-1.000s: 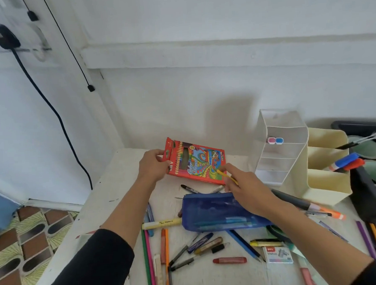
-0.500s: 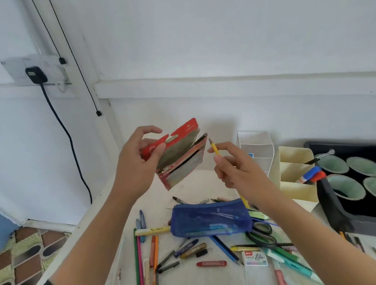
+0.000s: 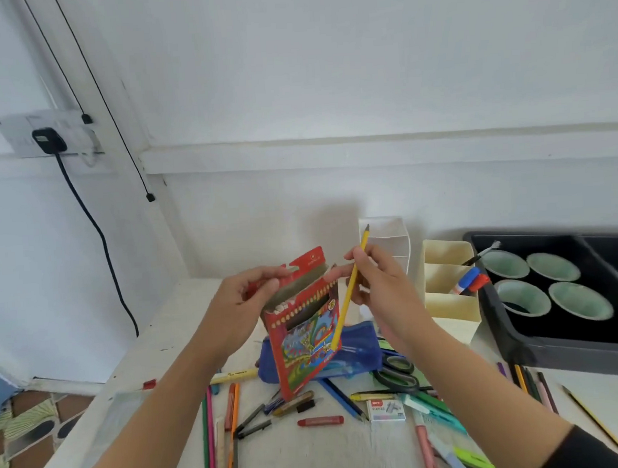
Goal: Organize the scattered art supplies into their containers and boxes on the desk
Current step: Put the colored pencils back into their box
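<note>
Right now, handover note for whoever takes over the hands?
Left hand: grips the pencil box by its open top, held above the desk.
Right hand: pinches the yellow pencil, tip up, beside the box's opening; not yet inside.
Done: markers stand in the cream organizer.
To do: pens, red crayon, scissors scattered on the desk round the blue pencil case.
</note>
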